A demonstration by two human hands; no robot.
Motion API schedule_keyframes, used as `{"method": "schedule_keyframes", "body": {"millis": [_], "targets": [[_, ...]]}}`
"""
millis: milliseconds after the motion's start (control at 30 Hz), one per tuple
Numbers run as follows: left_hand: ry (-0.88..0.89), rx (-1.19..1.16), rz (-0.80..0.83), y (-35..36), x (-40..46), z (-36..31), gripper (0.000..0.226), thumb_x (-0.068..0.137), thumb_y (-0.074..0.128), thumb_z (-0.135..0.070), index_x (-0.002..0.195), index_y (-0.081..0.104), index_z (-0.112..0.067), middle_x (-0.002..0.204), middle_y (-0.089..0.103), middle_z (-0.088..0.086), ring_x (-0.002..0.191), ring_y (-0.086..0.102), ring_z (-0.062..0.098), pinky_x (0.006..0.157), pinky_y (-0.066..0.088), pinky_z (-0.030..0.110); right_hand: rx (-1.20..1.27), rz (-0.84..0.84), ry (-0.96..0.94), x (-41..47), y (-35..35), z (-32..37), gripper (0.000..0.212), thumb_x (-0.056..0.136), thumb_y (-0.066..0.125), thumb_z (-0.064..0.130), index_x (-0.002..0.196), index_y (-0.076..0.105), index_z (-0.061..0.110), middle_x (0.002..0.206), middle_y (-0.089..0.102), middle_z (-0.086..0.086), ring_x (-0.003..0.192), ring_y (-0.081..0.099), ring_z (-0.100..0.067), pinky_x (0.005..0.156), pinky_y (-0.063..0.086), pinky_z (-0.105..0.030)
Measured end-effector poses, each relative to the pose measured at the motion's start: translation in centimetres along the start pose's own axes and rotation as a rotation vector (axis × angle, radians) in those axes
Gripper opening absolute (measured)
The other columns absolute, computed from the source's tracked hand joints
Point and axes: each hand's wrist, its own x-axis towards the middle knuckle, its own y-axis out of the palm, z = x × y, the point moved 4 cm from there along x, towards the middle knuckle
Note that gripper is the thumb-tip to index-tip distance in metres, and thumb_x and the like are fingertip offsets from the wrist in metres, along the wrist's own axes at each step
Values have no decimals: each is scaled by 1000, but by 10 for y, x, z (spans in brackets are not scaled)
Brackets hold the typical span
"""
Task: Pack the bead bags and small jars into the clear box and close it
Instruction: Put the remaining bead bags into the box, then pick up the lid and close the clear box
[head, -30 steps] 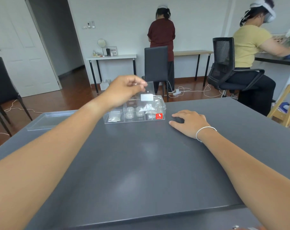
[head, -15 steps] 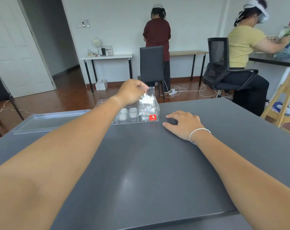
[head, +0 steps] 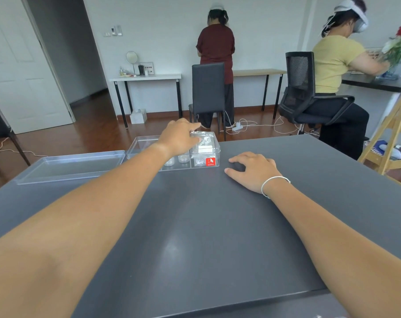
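Note:
The clear box (head: 141, 146) stands open at the far middle of the dark table and has a red label on its front right corner. Two small jars (head: 183, 158) show through its front wall, with a bead bag (head: 198, 162) beside them. My left hand (head: 178, 139) reaches into the box's right end, its thumb and fingers on another bead bag (head: 206, 140) that lies at the top of that compartment. The box's clear lid (head: 71, 165) lies flat on the table to the left. My right hand (head: 254, 171) rests palm down on the table right of the box, holding nothing.
The dark table (head: 206, 226) ends just behind the box. A black chair (head: 208, 88) stands beyond that far edge. Two people work at other tables at the back and right. A wooden stand (head: 394, 134) is off the table's right side.
My left hand has lowered the bead bag from above the box down into its right compartment. My right hand has stayed flat on the table.

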Motion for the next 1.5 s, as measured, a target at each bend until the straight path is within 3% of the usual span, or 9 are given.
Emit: {"method": "schedule_keyframes", "body": {"millis": [300,467,567,900,1067,1367,1500], "targets": [[20,-113,-111,-24,-27,19,34,86,56,-23,119,59,-18,115,58,8,112,51,26,102,39,37,-11,15,4,-2,-1,2,48,86,38,57,128,47,35,144,41,4,133,34,-23,110,23,-45],[-4,-153,-207,-44,-59,53,28,85,57,-23,112,64,-20,107,61,2,96,55,16,90,39,25,-15,-51,-37,-14,-8,10,40,86,44,52,117,57,30,134,53,2,123,46,-22,102,33,-40],[-25,-151,-274,-59,-84,79,27,85,57,-19,111,65,-19,97,58,1,83,50,14,84,41,26,29,-65,-85,-27,-9,23,36,85,48,49,110,61,28,126,58,2,117,50,-22,99,36,-38],[-190,116,-279,-100,-169,174,29,87,54,-18,114,63,-14,119,62,13,110,54,32,98,42,39,133,-70,-362,-61,8,113,29,82,56,42,104,64,25,113,64,8,108,55,-14,93,39,-28],[-325,240,-156,-103,-184,208,37,88,51,-23,125,55,-20,135,53,10,125,41,35,105,34,44,172,-49,-437,-61,21,161,31,83,57,39,110,63,24,117,63,6,112,54,-16,99,39,-33],[-327,245,-143,-114,-190,222,34,88,50,-20,121,58,-18,132,56,6,123,42,33,100,39,43,212,-39,-545,-49,47,239,42,87,51,33,127,51,25,132,52,4,119,48,-19,102,35,-31],[-299,194,-155,-125,-198,234,26,86,55,-15,110,65,-14,120,63,8,115,47,33,100,37,43,185,-19,-503,-33,61,269,46,90,45,31,135,42,23,142,42,1,125,41,-24,106,31,-34]]}}
